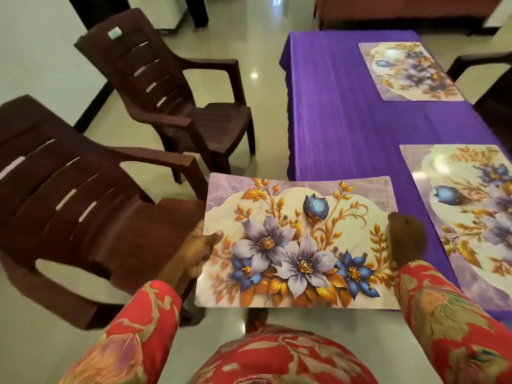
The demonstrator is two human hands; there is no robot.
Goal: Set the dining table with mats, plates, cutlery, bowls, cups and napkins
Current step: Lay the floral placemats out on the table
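I hold a floral place mat (297,242) flat in the air in front of me, at the near left corner of the table with the purple cloth (346,120). My left hand (198,252) grips the mat's left edge and my right hand (407,238) grips its right edge. Two matching mats lie on the cloth: one at the near right (465,217) and one at the far right (407,70). No plates, cutlery, bowls, cups or napkins are in view.
Two dark brown plastic chairs stand left of the table, one close to me (83,217) and one farther back (171,98). Another brown chair (490,79) sits at the table's right side. The floor is glossy pale tile.
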